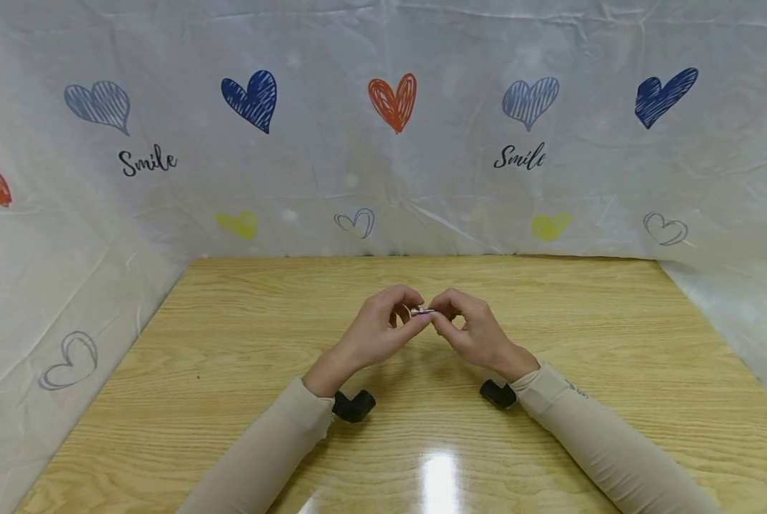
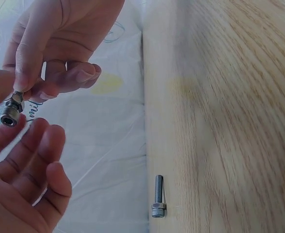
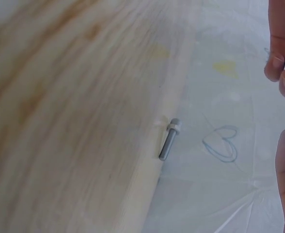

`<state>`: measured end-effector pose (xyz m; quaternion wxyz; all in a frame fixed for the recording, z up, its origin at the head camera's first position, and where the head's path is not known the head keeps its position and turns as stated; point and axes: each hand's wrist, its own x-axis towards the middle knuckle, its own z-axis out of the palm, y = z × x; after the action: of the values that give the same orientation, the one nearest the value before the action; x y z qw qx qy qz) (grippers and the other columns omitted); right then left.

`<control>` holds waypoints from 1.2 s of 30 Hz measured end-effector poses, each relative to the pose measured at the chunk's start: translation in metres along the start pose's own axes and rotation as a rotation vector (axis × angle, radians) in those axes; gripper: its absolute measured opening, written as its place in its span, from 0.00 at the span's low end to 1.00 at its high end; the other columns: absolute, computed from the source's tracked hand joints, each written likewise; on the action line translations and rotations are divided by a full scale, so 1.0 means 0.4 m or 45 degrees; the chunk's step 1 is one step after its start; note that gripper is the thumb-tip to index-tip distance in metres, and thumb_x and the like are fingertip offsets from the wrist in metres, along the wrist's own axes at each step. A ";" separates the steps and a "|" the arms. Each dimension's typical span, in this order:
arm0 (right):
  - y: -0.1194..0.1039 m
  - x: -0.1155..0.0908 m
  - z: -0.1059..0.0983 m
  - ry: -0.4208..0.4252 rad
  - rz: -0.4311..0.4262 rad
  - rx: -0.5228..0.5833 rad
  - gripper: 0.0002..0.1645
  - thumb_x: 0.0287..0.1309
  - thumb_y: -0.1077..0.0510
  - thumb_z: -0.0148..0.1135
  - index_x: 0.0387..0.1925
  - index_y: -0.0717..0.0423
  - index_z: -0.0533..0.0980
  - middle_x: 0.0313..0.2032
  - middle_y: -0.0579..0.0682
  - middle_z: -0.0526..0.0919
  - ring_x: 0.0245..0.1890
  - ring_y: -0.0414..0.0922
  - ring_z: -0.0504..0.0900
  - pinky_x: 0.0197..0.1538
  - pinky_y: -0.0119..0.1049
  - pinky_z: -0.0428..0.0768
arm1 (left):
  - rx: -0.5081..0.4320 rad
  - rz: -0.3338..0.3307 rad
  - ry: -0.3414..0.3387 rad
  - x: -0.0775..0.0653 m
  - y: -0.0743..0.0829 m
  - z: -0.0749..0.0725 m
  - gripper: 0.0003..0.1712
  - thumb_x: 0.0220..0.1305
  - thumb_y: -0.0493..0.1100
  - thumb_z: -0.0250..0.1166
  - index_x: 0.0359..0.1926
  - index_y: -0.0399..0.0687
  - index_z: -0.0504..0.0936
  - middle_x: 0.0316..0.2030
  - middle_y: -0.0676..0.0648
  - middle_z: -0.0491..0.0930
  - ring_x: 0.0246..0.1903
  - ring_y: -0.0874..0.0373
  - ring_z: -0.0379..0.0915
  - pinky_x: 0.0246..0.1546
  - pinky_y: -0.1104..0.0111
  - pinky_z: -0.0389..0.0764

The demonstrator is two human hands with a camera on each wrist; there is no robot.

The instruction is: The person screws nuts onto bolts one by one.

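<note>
Between both hands, above the table, is a small metal socket-head bolt (image 1: 422, 311) with a nut on it. In the left wrist view the bolt's head (image 2: 9, 117) faces my camera, the nut (image 2: 17, 101) just behind it. My right hand (image 1: 476, 328) pinches the shaft end between thumb and fingers, hiding that end. My left hand (image 1: 383, 321) has its thumb against the bolt and its fingers curved round the head side. A second bolt (image 2: 158, 196), with a nut near its head, lies on the table. The right wrist view shows this second bolt (image 3: 169, 139) too.
The wooden table (image 1: 242, 343) meets a white sheet (image 1: 448, 185) printed with hearts at its back edge. Sheets stand at both sides as well. Black pieces (image 1: 354, 405) sit under both wrists. Light glares off the table's front.
</note>
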<state>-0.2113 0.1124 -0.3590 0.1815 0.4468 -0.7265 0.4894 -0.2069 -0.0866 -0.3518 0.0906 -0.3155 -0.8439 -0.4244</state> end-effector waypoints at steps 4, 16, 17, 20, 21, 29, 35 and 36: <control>-0.023 0.008 -0.005 0.005 0.002 -0.004 0.09 0.54 0.78 0.59 0.35 0.67 0.74 0.28 0.55 0.79 0.24 0.45 0.76 0.30 0.37 0.77 | 0.015 0.069 0.022 0.001 0.000 -0.001 0.09 0.63 0.40 0.66 0.42 0.45 0.76 0.35 0.54 0.76 0.30 0.63 0.72 0.27 0.69 0.71; -0.018 0.010 -0.006 -0.003 -0.034 -0.001 0.08 0.56 0.77 0.59 0.35 0.67 0.73 0.25 0.53 0.77 0.22 0.42 0.74 0.29 0.34 0.76 | 0.011 0.093 0.018 0.003 0.002 -0.002 0.03 0.68 0.42 0.61 0.38 0.49 0.78 0.34 0.54 0.76 0.30 0.63 0.71 0.28 0.64 0.73; -0.018 0.009 -0.006 -0.004 -0.034 0.000 0.07 0.56 0.77 0.59 0.35 0.67 0.73 0.25 0.53 0.77 0.22 0.42 0.74 0.29 0.34 0.76 | 0.013 0.083 0.014 0.002 0.002 -0.003 0.03 0.68 0.43 0.60 0.38 0.49 0.78 0.34 0.54 0.76 0.31 0.63 0.71 0.28 0.64 0.74; -0.018 0.009 -0.006 -0.009 -0.031 0.004 0.05 0.58 0.75 0.58 0.35 0.67 0.73 0.25 0.53 0.77 0.22 0.42 0.74 0.28 0.35 0.76 | 0.021 0.050 0.004 0.000 0.001 -0.004 0.05 0.70 0.44 0.58 0.38 0.50 0.79 0.35 0.54 0.76 0.32 0.63 0.71 0.30 0.64 0.74; -0.019 0.009 -0.006 -0.011 -0.028 0.005 0.04 0.59 0.74 0.58 0.35 0.68 0.73 0.25 0.53 0.77 0.22 0.42 0.74 0.28 0.35 0.76 | 0.025 0.039 0.001 0.000 0.001 -0.004 0.06 0.70 0.44 0.57 0.38 0.50 0.80 0.35 0.54 0.76 0.32 0.63 0.71 0.30 0.65 0.74; -0.025 0.010 -0.006 -0.010 -0.019 0.014 0.02 0.60 0.72 0.58 0.35 0.70 0.73 0.24 0.54 0.77 0.22 0.43 0.74 0.28 0.35 0.76 | 0.036 -0.021 -0.010 -0.002 -0.001 -0.003 0.11 0.72 0.47 0.55 0.37 0.50 0.82 0.37 0.53 0.77 0.32 0.63 0.71 0.30 0.66 0.73; -0.031 0.013 -0.007 -0.012 -0.016 0.003 0.07 0.56 0.77 0.59 0.35 0.67 0.74 0.25 0.53 0.77 0.22 0.43 0.74 0.29 0.35 0.76 | 0.013 -0.013 -0.005 -0.001 -0.002 -0.002 0.10 0.70 0.48 0.58 0.41 0.49 0.81 0.38 0.54 0.77 0.33 0.63 0.72 0.31 0.65 0.75; -0.028 0.012 -0.006 -0.012 -0.015 0.001 0.08 0.55 0.78 0.59 0.35 0.67 0.74 0.25 0.53 0.77 0.23 0.43 0.74 0.29 0.35 0.76 | 0.004 -0.003 -0.002 0.000 -0.002 -0.002 0.09 0.69 0.48 0.59 0.42 0.48 0.80 0.38 0.54 0.77 0.33 0.63 0.72 0.31 0.65 0.75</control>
<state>-0.2049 0.1108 -0.3485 0.1807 0.4535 -0.7246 0.4864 -0.2072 -0.0876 -0.3518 0.0899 -0.3146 -0.8450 -0.4230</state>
